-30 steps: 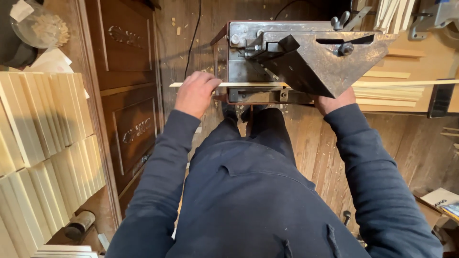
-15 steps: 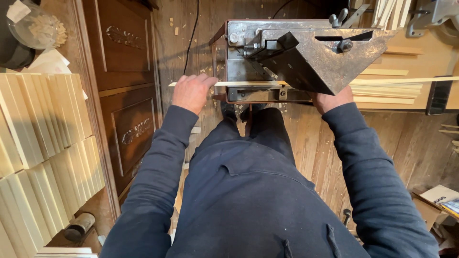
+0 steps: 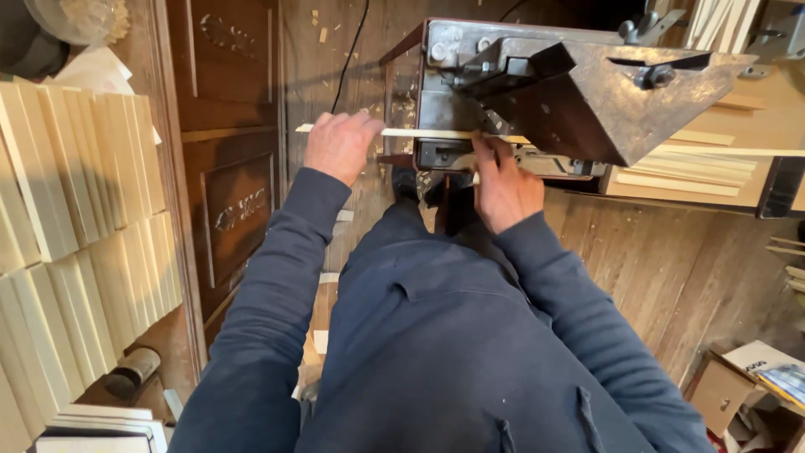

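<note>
— What's the person holding at that dark metal cutting machine?

— A long, thin strip of pale wood, lying level across the machine's front. The left hand is closed over its free end, fingers curled on top.

— And the other?

— The right hand presses on the strip just beside the machine's hood, fingers together, flat on the wood.

— Anything nearby?

— Stacks of pale wooden boards to the left; more thin slats lie under the machine, to the right.
</note>
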